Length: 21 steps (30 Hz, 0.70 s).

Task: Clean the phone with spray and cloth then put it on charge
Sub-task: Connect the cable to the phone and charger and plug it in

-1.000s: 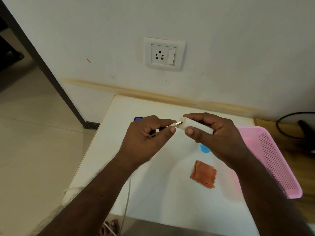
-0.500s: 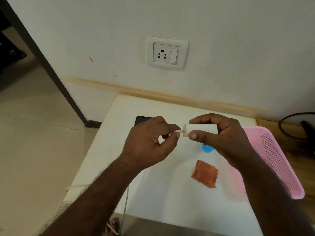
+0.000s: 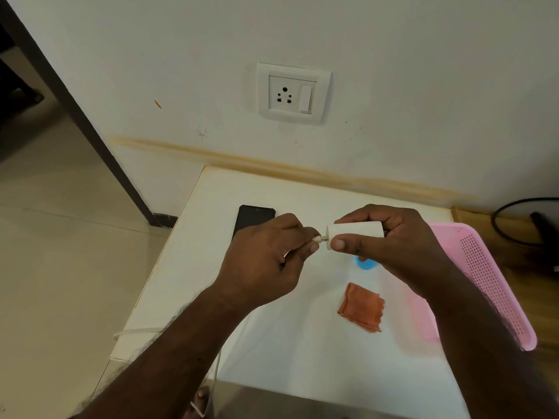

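Note:
My right hand [image 3: 396,249] grips a white charger adapter [image 3: 354,232] above the white table [image 3: 211,213]. My left hand [image 3: 266,264] pinches the white cable plug [image 3: 317,238], whose metal tip sits at the adapter's left end. The white cable [image 3: 216,370] hangs down past the table's front edge. A black phone [image 3: 252,217] lies flat behind my left hand, partly hidden by it. An orange cloth [image 3: 361,306] lies folded on the table under my right forearm. A blue cap of the spray [image 3: 364,263] shows below my right hand; its body is hidden.
A white wall socket with a switch [image 3: 292,93] is on the wall above the table. A pink perforated basket [image 3: 484,276] stands at the table's right edge. A black cable [image 3: 520,219] loops on a wooden surface at far right. Tiled floor lies to the left.
The plug tip in my left hand has come up against the adapter's end. The camera has tilted, so more of the phone shows.

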Tool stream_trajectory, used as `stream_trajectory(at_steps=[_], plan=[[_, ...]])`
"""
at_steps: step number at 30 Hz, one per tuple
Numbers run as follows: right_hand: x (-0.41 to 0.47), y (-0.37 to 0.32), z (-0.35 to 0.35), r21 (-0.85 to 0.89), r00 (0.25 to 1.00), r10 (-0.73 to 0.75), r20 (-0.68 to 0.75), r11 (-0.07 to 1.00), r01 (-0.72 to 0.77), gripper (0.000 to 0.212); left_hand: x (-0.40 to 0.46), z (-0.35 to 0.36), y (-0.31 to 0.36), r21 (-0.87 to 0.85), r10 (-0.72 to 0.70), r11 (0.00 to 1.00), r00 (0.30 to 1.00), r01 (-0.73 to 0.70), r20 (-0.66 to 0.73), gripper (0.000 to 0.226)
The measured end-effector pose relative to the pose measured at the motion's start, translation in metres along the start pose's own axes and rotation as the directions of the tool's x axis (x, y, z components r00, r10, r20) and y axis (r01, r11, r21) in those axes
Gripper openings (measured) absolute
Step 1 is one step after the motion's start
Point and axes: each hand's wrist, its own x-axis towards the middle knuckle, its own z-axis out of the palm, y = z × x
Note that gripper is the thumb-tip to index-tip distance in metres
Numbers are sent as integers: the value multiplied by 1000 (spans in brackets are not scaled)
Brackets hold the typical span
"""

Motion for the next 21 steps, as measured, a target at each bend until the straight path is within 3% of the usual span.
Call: stream_trajectory(at_steps=[7, 13, 21], plan=[[1, 0, -1, -43, 1000, 25, 0, 999, -25, 37, 1, 1, 1, 27, 1, 1000, 1000, -1, -7, 19], [1, 5, 2, 143, 999, 36, -10, 989, -34, 39, 1, 3, 3, 3, -32, 999, 999, 32, -12, 27], [2, 9, 5, 18, 997, 75, 16, 997, -76, 39, -2, 6, -2, 63, 5, 998, 1000, -6, 23, 24]])
